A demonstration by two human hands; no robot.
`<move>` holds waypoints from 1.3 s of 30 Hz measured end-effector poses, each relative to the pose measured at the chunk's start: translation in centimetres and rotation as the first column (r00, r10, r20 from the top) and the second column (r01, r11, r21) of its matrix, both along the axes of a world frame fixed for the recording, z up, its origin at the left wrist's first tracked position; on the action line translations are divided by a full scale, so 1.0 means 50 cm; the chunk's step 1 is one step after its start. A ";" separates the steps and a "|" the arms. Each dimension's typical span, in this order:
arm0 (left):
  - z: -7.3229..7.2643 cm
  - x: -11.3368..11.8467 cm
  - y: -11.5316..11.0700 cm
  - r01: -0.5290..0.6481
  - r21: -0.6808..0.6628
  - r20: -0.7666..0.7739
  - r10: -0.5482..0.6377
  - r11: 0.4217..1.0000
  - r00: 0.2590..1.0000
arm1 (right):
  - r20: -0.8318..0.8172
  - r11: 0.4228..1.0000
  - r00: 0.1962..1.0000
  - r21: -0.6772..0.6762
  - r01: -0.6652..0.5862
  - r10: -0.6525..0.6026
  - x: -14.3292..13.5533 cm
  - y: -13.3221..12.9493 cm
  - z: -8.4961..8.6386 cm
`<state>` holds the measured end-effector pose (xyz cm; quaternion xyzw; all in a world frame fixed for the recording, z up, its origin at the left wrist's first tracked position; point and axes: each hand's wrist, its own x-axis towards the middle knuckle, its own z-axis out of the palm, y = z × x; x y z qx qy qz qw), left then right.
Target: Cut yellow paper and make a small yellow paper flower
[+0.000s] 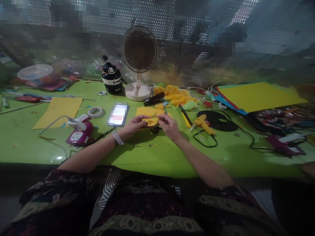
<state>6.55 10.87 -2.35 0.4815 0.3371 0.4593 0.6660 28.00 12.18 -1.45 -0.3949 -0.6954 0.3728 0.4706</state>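
Note:
Between my two hands is a small yellow paper piece, curved along its lower edge. My left hand pinches its left side between thumb and fingers. On the other side, my right hand grips the right edge with its fingertips. Under and behind it lie more yellow paper pieces on the green table. A small dark object, partly hidden below the paper, is too unclear to name. A phone with a lit screen lies just left of my left hand.
A yellow glue gun, a cutter knife and a coiled black cable lie to the right. Behind stand a fan and a black bottle. A stapler, a tape roll and a purple power socket also lie around.

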 end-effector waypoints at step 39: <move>0.003 -0.001 -0.004 -0.007 0.141 -0.267 0.045 0.990 0.963 | 0.377 0.951 0.926 0.292 -0.103 -0.015 0.003 0.005 -0.013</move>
